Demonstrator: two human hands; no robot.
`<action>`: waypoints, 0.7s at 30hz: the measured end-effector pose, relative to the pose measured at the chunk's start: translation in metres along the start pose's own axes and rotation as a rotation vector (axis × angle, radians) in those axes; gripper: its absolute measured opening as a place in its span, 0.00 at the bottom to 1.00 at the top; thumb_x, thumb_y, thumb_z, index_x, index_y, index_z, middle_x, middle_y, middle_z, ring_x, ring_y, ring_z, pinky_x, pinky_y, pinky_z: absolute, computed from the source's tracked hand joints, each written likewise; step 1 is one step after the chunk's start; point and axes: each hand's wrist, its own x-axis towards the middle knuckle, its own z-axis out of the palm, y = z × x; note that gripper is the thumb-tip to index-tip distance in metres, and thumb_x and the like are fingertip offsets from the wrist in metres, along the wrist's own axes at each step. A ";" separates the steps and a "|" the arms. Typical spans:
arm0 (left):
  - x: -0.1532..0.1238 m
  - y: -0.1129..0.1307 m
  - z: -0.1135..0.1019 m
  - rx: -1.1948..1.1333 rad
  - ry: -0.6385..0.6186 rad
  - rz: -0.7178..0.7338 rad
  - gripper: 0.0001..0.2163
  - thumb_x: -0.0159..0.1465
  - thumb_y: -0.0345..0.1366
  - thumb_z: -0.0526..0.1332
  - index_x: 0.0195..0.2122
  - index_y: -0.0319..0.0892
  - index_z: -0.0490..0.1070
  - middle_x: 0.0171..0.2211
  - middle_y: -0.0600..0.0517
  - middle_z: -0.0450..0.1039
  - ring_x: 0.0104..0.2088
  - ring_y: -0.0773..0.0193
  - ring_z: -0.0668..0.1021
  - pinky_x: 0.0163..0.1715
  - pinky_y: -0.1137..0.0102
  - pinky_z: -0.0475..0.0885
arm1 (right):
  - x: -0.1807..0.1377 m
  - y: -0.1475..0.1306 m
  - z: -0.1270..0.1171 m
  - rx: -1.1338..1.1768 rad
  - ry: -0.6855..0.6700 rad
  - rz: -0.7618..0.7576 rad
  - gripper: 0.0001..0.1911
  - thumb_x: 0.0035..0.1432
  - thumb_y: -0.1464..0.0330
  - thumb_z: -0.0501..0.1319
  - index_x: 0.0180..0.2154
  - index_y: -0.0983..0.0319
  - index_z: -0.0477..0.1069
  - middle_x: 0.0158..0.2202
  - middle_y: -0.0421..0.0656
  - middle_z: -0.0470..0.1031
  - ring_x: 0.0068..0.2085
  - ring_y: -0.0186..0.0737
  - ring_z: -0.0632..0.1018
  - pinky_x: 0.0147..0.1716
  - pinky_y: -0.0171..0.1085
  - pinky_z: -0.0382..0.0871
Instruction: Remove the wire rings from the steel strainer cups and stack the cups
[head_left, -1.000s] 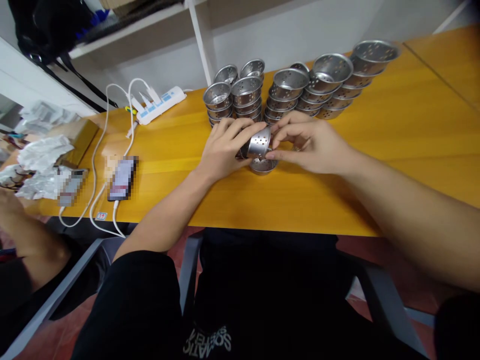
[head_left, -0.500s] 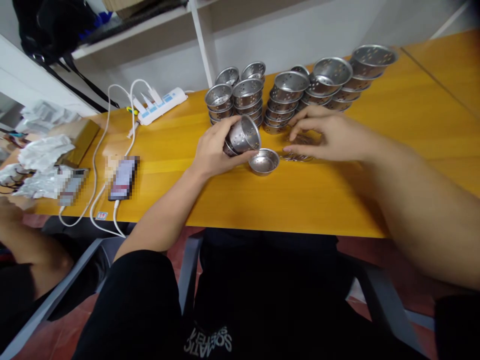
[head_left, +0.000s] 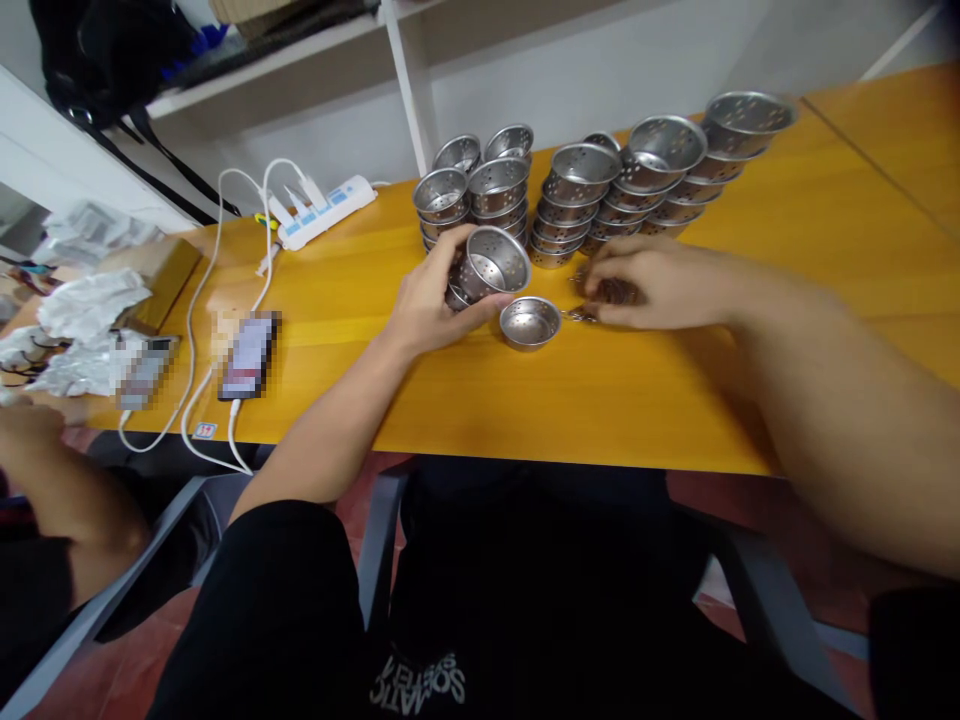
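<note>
My left hand (head_left: 431,305) is closed around a perforated metal cup (head_left: 496,262), tilted with its mouth toward the right. The edge of another metal cup (head_left: 456,297) shows under it in the same grasp. Just below the thumb, a shallow metal cup with holes (head_left: 529,325) stands upright on the table. My right hand (head_left: 645,285) is low over a small heap of thin metal pieces (head_left: 616,292), perhaps wire or chain parts. Its fingers are bent, with a gap between thumb and fingertips. The hand partly hides the heap.
Stacks of perforated metal cups (head_left: 581,185) line the table's back. To the left are a power strip (head_left: 326,212) with white cables, a phone (head_left: 250,357) and plastic bags (head_left: 94,305). Another person's arm (head_left: 71,490) is at the left edge.
My right hand has come down onto the thin metal pieces, its fingers more curled. The cup in my left hand has tipped slightly more upright and moved a little right.
</note>
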 end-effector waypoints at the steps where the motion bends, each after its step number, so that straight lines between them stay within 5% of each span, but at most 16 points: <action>1: 0.002 0.000 0.000 0.003 0.003 0.021 0.51 0.74 0.87 0.69 0.86 0.59 0.69 0.74 0.40 0.84 0.75 0.33 0.88 0.80 0.36 0.85 | 0.002 -0.009 -0.003 0.011 0.042 0.020 0.18 0.79 0.46 0.74 0.49 0.53 0.87 0.48 0.52 0.85 0.46 0.57 0.85 0.57 0.62 0.90; 4: 0.007 0.001 -0.001 0.010 -0.023 0.099 0.52 0.73 0.87 0.69 0.87 0.60 0.70 0.76 0.40 0.82 0.77 0.31 0.86 0.82 0.34 0.82 | 0.008 -0.044 -0.008 0.067 0.220 0.040 0.22 0.85 0.46 0.68 0.66 0.49 0.87 0.62 0.55 0.87 0.58 0.64 0.89 0.67 0.69 0.88; 6: 0.008 0.003 -0.001 0.006 -0.067 0.137 0.53 0.75 0.87 0.68 0.91 0.62 0.66 0.78 0.40 0.81 0.78 0.30 0.85 0.83 0.32 0.81 | 0.014 -0.068 -0.005 0.130 0.316 0.014 0.33 0.85 0.44 0.71 0.82 0.42 0.78 0.80 0.54 0.80 0.68 0.67 0.88 0.76 0.70 0.85; 8: 0.008 0.005 0.001 -0.004 -0.125 0.157 0.53 0.76 0.86 0.66 0.93 0.64 0.62 0.79 0.40 0.80 0.80 0.30 0.84 0.84 0.32 0.80 | 0.019 -0.085 0.003 0.163 0.350 -0.076 0.40 0.83 0.43 0.75 0.87 0.39 0.73 0.88 0.52 0.72 0.78 0.71 0.84 0.82 0.73 0.82; 13: 0.008 0.011 0.007 -0.042 -0.170 0.223 0.55 0.75 0.87 0.67 0.93 0.63 0.61 0.79 0.40 0.80 0.81 0.30 0.84 0.83 0.32 0.82 | 0.025 -0.096 0.017 0.221 0.262 -0.143 0.16 0.89 0.49 0.71 0.67 0.40 0.93 0.92 0.41 0.68 0.85 0.70 0.79 0.84 0.76 0.81; 21: 0.004 0.001 0.008 0.050 -0.060 -0.066 0.66 0.66 0.78 0.86 0.95 0.61 0.54 0.73 0.39 0.83 0.71 0.33 0.92 0.73 0.36 0.90 | 0.017 -0.085 0.000 0.303 0.217 -0.102 0.13 0.82 0.49 0.78 0.63 0.30 0.96 0.85 0.39 0.77 0.81 0.77 0.81 0.78 0.84 0.83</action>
